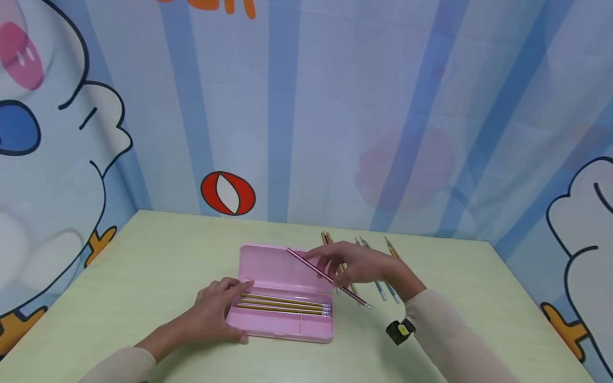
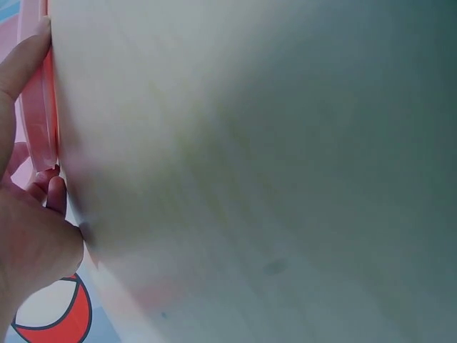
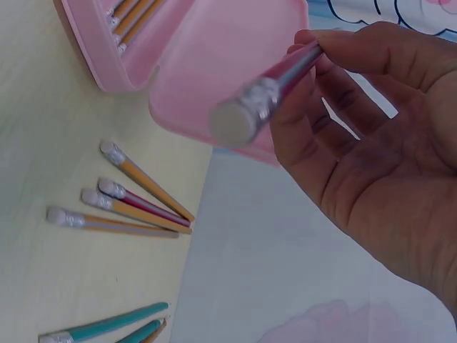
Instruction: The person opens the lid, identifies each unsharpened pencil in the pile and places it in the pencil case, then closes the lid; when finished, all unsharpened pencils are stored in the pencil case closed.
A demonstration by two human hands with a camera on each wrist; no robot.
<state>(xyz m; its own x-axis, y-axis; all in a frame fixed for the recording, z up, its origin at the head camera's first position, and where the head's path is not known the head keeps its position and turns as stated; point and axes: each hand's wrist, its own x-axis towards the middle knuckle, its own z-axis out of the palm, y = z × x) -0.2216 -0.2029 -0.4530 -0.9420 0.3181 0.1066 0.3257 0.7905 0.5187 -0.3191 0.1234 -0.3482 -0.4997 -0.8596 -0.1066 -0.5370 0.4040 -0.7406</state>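
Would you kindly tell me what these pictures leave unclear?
Head view: left rim of the pink pencil case, partly covered by the left hand.
Head view: orange lettering, cut off by the top edge.
Right wrist view: tip of the maroon-striped pencil, hidden by the right hand.

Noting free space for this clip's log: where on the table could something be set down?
Bare tabletop lies left of the pink case and left hand, and right of the loose pencils, toward the table's right edge. Crowded: around the right hand, where pencils lie beside the case's open lid.
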